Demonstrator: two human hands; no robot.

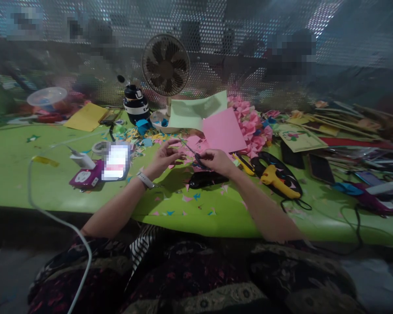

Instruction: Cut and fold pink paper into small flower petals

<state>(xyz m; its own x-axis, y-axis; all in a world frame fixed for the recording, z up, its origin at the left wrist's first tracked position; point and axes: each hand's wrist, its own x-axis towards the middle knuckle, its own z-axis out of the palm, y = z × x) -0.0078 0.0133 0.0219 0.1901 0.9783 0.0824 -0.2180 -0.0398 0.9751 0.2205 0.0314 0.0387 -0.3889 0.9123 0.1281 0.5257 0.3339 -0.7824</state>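
Taking the pink paper sheet (224, 131) as the landmark, the scissors (197, 156) are just in front and to its left, gripped in the right hand (215, 160), blades pointing away and leftward. The left hand (166, 155) is further left of the sheet, fingers loosely curled and parted; blur at the fingertips means I cannot tell whether they pinch a small piece.

The work seems well along: a large heap of pink paper flowers (249, 124) lies behind and right of the sheet, and pink paper scraps (193, 141) spread on its left. Some appears left, since the sheet itself looks largely uncut, as does the pale green sheet (196, 109) behind and left of it. The yellow glue gun (278, 179), front right of the sheet, lies unheld.
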